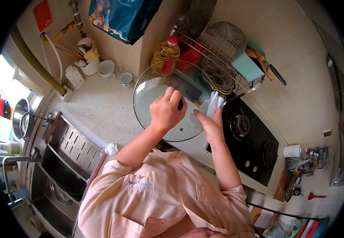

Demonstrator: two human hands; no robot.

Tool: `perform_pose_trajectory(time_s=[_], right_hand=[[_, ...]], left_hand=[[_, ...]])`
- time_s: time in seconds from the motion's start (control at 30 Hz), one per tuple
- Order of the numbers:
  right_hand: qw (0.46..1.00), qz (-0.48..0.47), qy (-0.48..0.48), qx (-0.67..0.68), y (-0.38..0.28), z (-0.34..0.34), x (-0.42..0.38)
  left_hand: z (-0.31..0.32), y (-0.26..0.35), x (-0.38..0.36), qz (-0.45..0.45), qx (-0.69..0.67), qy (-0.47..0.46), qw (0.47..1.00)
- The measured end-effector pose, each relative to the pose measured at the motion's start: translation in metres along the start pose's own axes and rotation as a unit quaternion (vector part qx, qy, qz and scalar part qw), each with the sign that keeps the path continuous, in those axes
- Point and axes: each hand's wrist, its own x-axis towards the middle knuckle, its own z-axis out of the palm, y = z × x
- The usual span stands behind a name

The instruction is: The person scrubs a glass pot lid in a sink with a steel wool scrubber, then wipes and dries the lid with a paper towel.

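Note:
My left hand (167,111) is closed around the black knob (180,104) of a large round glass lid (152,95), which is tilted above the counter. The lid has a thin metal rim and a small vent hole. In my right hand (212,126) is a crumpled white tissue or cloth (215,104), pinched at the lid's right edge. Whether the tissue presses on the rim cannot be made out exactly. Behind the glass, a bottle of yellow oil (165,53) with a red cap shows partly through it.
Right of my hands lies a black gas hob (251,158). A wire rack (219,47) holds a mint-green container (248,59) with utensils. Sink basins (61,174) lie to the left. Cups (106,69) and a utensil holder (90,68) stand along the wall. Another white crumpled piece (111,149) rests by the sink.

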Motion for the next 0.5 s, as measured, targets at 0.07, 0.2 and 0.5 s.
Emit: perform_pose_trajectory(time_s=[0.07,0.2,0.5], right_hand=[[0.988,0.092,-0.059,0.106,0.007,-0.015,0.008],[0.943,0.178,-0.135,0.245,0.006,-0.024,0.011],[0.947,0.174,-0.121,0.241,0.014,-0.028,0.009]], left_hand=[[-0.001,-0.001,0.002,-0.006,-0.006,-0.004,1.0],[-0.001,-0.003,0.002,-0.016,-0.022,-0.014,1.0],[-0.001,-0.002,0.003,-0.024,-0.041,-0.021,0.999]])
